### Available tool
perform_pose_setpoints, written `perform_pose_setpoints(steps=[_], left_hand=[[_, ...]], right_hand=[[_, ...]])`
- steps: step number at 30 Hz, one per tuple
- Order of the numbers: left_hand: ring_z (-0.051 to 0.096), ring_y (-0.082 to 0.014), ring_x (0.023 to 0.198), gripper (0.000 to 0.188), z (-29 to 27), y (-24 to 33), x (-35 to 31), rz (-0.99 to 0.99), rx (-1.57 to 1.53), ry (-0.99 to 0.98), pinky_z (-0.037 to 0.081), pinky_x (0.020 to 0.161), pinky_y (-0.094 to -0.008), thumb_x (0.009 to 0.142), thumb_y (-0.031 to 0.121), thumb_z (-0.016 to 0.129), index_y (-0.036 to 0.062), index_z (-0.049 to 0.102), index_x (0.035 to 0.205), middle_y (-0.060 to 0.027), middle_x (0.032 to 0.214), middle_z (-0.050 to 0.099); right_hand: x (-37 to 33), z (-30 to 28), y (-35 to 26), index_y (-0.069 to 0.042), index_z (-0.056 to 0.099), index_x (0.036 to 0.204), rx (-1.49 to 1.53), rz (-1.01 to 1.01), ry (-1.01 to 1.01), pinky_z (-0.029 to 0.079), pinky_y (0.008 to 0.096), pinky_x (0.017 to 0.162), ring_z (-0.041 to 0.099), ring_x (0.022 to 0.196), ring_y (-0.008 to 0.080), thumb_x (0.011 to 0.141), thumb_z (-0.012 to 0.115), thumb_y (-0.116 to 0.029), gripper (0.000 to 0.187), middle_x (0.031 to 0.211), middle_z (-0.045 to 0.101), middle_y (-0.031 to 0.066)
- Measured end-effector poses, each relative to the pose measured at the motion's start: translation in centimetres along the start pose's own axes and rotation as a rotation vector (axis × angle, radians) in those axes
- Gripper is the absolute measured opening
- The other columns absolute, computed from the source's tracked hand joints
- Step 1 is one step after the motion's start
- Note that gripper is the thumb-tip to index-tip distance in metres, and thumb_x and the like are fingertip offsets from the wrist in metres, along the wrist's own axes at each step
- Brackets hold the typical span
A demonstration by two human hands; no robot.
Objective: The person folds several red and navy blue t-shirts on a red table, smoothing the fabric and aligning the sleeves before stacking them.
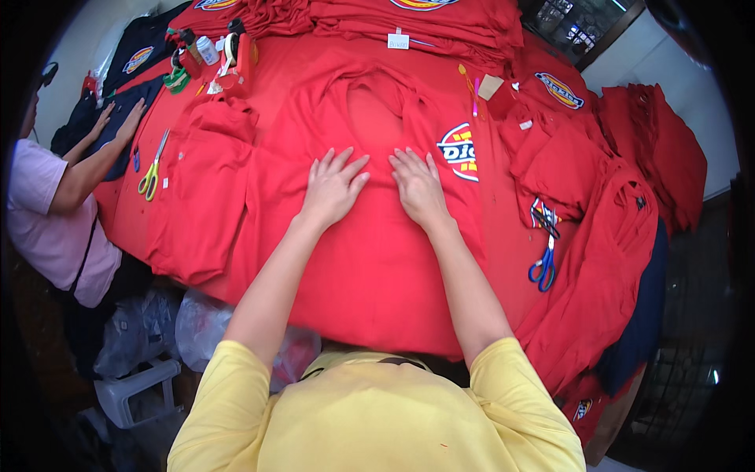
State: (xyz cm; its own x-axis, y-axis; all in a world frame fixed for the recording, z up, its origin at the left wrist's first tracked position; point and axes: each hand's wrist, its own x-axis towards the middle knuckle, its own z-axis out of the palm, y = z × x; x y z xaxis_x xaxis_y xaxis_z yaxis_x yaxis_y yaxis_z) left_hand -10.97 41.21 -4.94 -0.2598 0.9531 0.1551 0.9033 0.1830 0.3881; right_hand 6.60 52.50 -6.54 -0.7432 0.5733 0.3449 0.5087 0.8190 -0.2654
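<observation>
A red hooded sweatshirt [362, 259] lies spread on the red-covered table in front of me, its hood opening at the far side. My left hand [334, 185] rests flat on the fabric just below the hood, fingers spread. Beside it, my right hand [418, 187] also presses flat on the cloth with its fingers apart. Neither hand grips anything. Part of a printed logo [459, 152] shows on the fabric right of my right hand.
Yellow-green scissors [149, 175] lie at the left, blue-handled scissors [543, 263] at the right. A red tape dispenser [236, 67] stands at the back left. Folded red garments [464, 27] are stacked at the back. Further red clothes [605, 259] heap rightward. At left, another person [67, 189] handles dark garments.
</observation>
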Motion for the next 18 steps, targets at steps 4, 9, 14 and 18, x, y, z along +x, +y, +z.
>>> perform_pose_setpoints(steps=[4,9,14,18], left_hand=[[0.025,-0.0284,0.143,0.053,1.3,-3.5,5.8,0.088,0.285,0.038,0.019,0.116,-0.0533,0.098,0.049,0.037,0.0272,0.038,0.146,-0.0029,0.153,0.033],[0.025,-0.0274,0.144,0.056,0.6,-4.6,9.7,0.108,0.254,-0.03,0.019,0.116,-0.0541,0.097,0.052,0.037,0.0279,0.035,0.147,-0.001,0.154,0.031],[0.027,-0.0292,0.142,0.054,1.3,-4.4,9.6,0.166,0.235,0.058,0.021,0.115,-0.053,0.097,0.044,0.044,0.0223,0.039,0.146,-0.0034,0.151,0.037],[0.03,-0.0297,0.141,0.049,3.3,-1.3,2.7,0.104,0.074,0.145,0.02,0.115,-0.052,0.097,0.035,0.046,0.02,0.043,0.144,-0.0056,0.151,0.038]], right_hand=[[4.5,0.7,4.5,-0.012,0.04,0.144,-0.29,0.103,0.027,0.021,0.055,0.114,0.028,0.142,0.0291,0.099,0.043,-0.038,0.052,0.152,0.036,0.0077],[6.2,1.4,5.6,-0.014,0.038,0.146,-0.31,0.169,0.03,0.019,0.0567,0.114,0.027,0.142,0.0294,0.1,0.038,-0.044,0.055,0.153,0.034,0.0041],[5.9,0.3,6.6,-0.012,0.04,0.144,-0.258,0.139,0.01,0.016,0.056,0.115,0.026,0.142,0.0308,0.099,0.04,-0.038,0.052,0.153,0.034,0.0069],[1.5,-0.4,1.0,-0.01,0.044,0.142,-0.255,0.196,0.088,0.017,0.0574,0.114,0.029,0.141,0.0347,0.097,0.047,-0.028,0.048,0.15,0.036,0.014]])
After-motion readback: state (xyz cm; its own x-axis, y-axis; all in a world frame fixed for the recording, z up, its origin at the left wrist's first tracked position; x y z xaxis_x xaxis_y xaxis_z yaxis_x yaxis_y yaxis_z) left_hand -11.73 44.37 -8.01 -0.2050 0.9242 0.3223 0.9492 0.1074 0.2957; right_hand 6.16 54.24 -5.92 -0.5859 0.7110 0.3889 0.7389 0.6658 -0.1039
